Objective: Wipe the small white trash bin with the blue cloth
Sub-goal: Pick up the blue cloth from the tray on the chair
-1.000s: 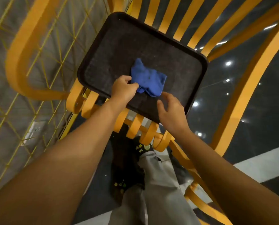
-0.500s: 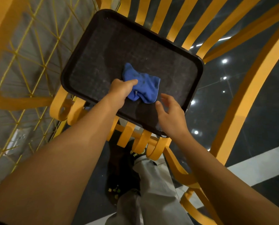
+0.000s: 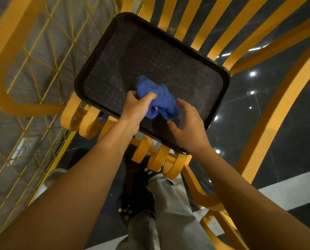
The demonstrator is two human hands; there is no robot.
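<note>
A person's left hand [image 3: 138,107] grips the bunched blue cloth [image 3: 158,98] on a dark tray [image 3: 195,73] set on yellow slats [image 3: 170,17], the right hand [image 3: 188,123] relaxed beside it, with the white bin out of view and wiping seemingly not yet begun.

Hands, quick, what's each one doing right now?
Left hand: fingers curled, gripping the blue cloth on the dark tray.
Right hand: open, fingers spread beside the cloth, holding nothing.

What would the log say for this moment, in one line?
left hand grips blue cloth | right hand open beside cloth | cloth on dark tray | bin not seen
</note>
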